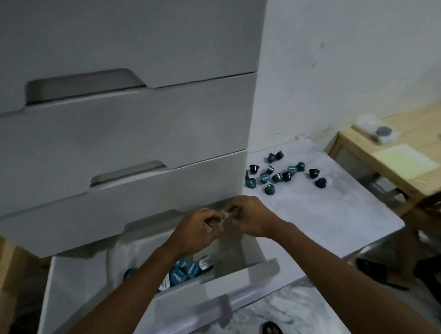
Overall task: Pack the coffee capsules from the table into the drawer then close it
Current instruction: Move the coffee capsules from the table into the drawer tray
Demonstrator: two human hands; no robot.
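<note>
Head view. Bottom grey plastic drawer (171, 298) pulled open; a cluster of blue and dark foil-topped coffee capsules (186, 271) lies inside near its front wall. Left hand (196, 231) and right hand (246, 217) meet above the drawer, fingers curled together around something small and pale; cannot tell what. More blue and black capsules (280, 174) lie scattered on the pale marbled tabletop (321, 212), just right of the grey drawer cabinet (107, 135).

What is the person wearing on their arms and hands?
Nothing that shows. Both forearms are bare, with no sleeves in view. The left hand and right hand have no gloves, and no watch, ring or bracelet can be seen, though the picture is a bit blurry.
</note>
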